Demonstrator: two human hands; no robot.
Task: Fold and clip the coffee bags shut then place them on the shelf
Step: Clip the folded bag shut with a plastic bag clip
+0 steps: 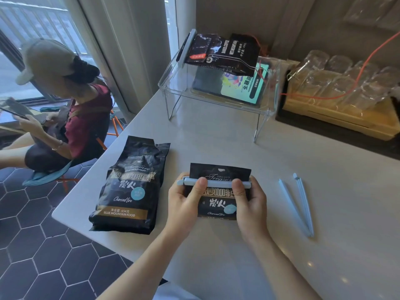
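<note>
Near centre of the bench [216,131], the left hand [184,204] and right hand [251,202] pinch a blue clip [216,182] across the folded coffee bag [218,204], fingers curled tight; uneven pressure could let the fold slip free. Far: the shelf [171,83].

Soft daylight from the window [32,29] at left; pale tabletop [216,137] shows faint glare; wide-angle bending and slight blur toward edges.
</note>
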